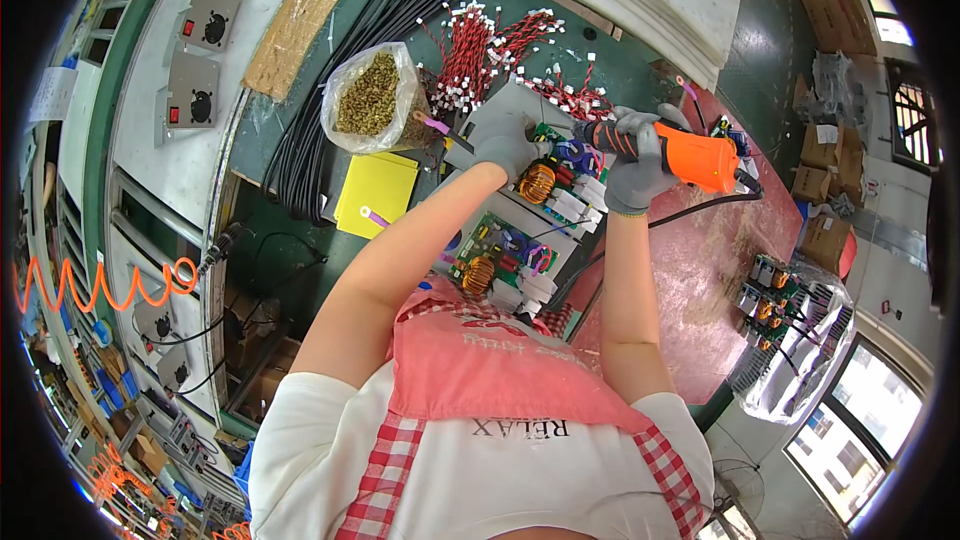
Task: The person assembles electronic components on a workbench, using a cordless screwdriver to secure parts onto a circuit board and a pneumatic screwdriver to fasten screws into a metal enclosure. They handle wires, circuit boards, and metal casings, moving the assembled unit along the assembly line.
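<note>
My right hand (643,165), in a grey glove, is closed around an orange and black electric screwdriver (700,157). Its black nose points left over a green circuit board (563,162) with a copper coil and purple wires. At that board's left edge is my left hand (503,147), also gloved in grey. Its fingers blend into the grey plate beneath, so their grip cannot be made out. Closer to my body lies a second circuit board (500,258) of the same kind, on another grey metal plate.
A clear bag of small brass-coloured hardware (368,100) stands left of my hands, above yellow sheets (375,192). Red-and-black wire bundles (470,55) lie beyond. Black cables (335,90) run along the left. More circuit boards (768,305) sit at the right; the screwdriver's cord (705,204) crosses the pink surface.
</note>
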`<state>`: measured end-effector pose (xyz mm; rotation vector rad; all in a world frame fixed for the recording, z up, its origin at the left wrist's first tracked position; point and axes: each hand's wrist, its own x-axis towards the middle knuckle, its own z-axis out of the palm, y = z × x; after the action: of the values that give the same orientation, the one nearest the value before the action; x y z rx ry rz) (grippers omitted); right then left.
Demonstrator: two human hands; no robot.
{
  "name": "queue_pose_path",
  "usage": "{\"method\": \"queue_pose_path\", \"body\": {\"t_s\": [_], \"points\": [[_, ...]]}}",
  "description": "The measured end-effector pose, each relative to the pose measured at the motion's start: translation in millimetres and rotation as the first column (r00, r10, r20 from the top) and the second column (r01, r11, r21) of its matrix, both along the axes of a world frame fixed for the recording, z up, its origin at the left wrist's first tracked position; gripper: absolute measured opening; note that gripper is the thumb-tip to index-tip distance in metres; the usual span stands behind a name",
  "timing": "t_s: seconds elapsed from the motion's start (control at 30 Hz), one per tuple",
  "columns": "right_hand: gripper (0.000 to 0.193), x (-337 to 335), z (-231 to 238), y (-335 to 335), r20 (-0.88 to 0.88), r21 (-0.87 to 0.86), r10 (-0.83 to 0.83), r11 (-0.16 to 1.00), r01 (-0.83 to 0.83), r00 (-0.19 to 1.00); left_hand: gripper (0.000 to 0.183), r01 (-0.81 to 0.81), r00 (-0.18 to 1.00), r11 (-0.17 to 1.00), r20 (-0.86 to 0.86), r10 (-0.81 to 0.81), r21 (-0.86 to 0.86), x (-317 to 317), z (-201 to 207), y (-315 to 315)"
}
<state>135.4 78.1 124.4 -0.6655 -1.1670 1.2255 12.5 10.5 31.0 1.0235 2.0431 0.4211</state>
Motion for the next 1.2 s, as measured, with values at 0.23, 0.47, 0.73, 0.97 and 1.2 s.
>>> {"method": "queue_pose_path", "body": {"t_s": [0.23,0.47,0.73,0.97,1.2], "points": [[0.037,3.0,3.5,2.1,-0.002,0.005,-0.008,1.000,0.008,1.000,0.052,-0.030,0.998,0.999,0.048,0.028,0.044,0.4,-9.0,-2.3],[0.037,3.1,6.0,2.3,-0.053,0.017,0.034,0.999,-0.033,0.998,0.053,-0.029,0.998,0.998,0.065,0.026,0.055,-1.2,-3.7,-3.3],[0.036,-0.9,7.5,0.1,-0.038,-0.017,0.035,0.999,-0.036,0.999,0.052,-0.031,0.995,0.997,0.096,0.024,0.074,-2.2,-1.9,-4.7],[0.036,0.0,9.0,-1.6,-0.005,-0.004,0.050,0.999,-0.050,0.999,0.053,-0.032,0.995,0.997,0.100,0.024,0.075,-2.3,-6.9,-4.4],[0.036,1.7,7.2,-1.4,-0.002,0.013,0.029,0.999,-0.029,1.000,0.051,-0.043,0.998,0.991,0.044,0.038,0.124,0.1,-11.0,-4.2]]}}
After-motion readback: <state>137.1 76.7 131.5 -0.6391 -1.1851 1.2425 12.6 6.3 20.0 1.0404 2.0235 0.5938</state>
